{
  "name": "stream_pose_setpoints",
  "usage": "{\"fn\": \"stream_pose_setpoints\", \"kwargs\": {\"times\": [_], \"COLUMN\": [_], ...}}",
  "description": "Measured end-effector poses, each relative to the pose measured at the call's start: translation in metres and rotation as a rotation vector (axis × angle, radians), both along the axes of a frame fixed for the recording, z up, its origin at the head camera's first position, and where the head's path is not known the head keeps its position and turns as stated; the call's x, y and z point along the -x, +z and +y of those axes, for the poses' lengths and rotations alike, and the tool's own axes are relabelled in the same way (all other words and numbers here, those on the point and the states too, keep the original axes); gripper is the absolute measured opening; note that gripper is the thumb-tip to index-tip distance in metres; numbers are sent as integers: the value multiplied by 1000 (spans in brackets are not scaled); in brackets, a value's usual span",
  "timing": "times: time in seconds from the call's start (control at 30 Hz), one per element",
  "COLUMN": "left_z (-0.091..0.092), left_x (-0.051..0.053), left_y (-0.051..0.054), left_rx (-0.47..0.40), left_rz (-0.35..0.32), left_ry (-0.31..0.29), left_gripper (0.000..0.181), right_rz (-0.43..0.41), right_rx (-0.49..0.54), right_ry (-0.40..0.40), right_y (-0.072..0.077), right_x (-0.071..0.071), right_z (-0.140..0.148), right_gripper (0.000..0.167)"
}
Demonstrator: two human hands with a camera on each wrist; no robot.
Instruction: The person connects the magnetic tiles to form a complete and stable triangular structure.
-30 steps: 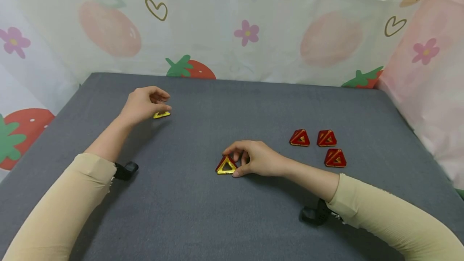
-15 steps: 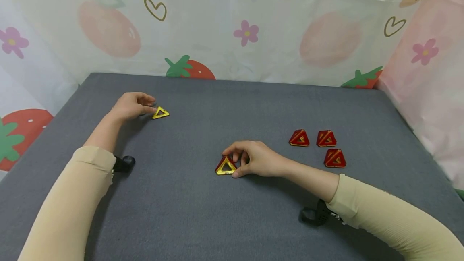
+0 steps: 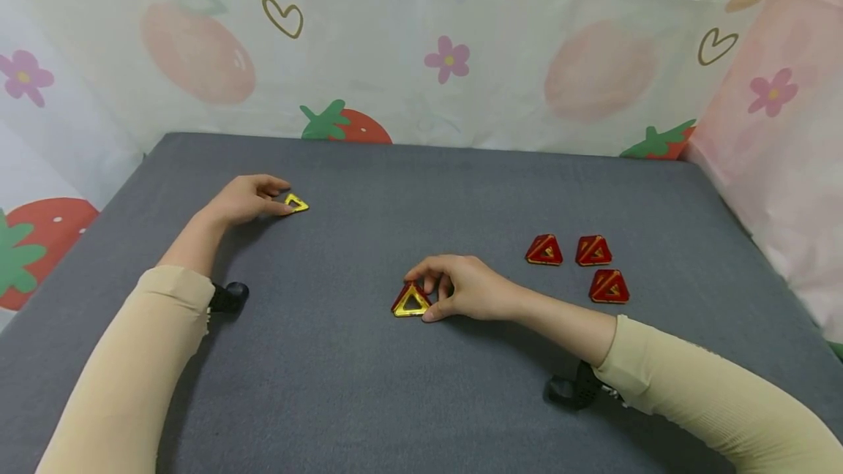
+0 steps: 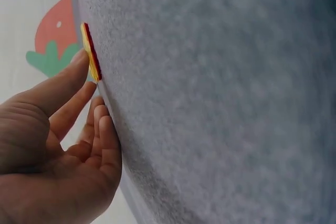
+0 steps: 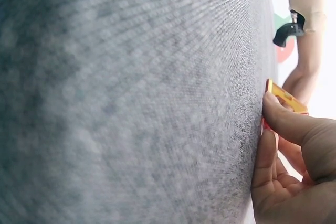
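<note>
At the left rear of the table lies a yellow triangular magnetic tile with an open centre; its edge looks red in the left wrist view. My left hand pinches its near-left corner, the thumb over the yellow face and the index fingertip by the lower end. Near the middle, my right hand holds a yellow-and-red triangular magnetic piece by its right side, thumb low and fingers at the top. A red part shows behind its yellow front. The right hand's other fingers are curled beneath in the right wrist view.
Three red triangular pieces stand in a group right of centre, beyond the right forearm. Grey cloth covers the table. A printed curtain closes off the back and sides. Each wrist carries a black camera.
My left hand draws back left from above the yellow tile, uncovering it, then comes slightly right onto its corner. The tile has turned a little. The right hand and its piece stay still.
</note>
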State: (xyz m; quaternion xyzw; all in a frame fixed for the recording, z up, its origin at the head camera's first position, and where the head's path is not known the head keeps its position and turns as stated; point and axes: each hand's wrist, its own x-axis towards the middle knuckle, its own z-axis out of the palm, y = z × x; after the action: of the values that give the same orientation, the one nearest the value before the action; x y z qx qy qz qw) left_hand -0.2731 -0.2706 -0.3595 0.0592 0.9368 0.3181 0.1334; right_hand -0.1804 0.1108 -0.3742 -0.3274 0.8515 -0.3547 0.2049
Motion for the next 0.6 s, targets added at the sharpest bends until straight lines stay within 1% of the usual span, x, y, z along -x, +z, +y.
{"fn": "stream_pose_setpoints", "kwargs": {"times": [0.07, 0.23, 0.6], "left_z": [1, 3, 5], "left_x": [0, 1, 0], "left_y": [-1, -2, -1], "left_rx": [12, 16, -14], "left_rz": [0, 7, 10], "left_ry": [-8, -6, 29], "left_gripper": [63, 61, 55], "right_rz": [3, 3, -7], "right_rx": [-2, -4, 4], "right_ry": [1, 0, -1], "right_y": [0, -1, 0], "right_x": [0, 0, 1], "right_z": [0, 0, 0], "right_gripper": [51, 51, 51]}}
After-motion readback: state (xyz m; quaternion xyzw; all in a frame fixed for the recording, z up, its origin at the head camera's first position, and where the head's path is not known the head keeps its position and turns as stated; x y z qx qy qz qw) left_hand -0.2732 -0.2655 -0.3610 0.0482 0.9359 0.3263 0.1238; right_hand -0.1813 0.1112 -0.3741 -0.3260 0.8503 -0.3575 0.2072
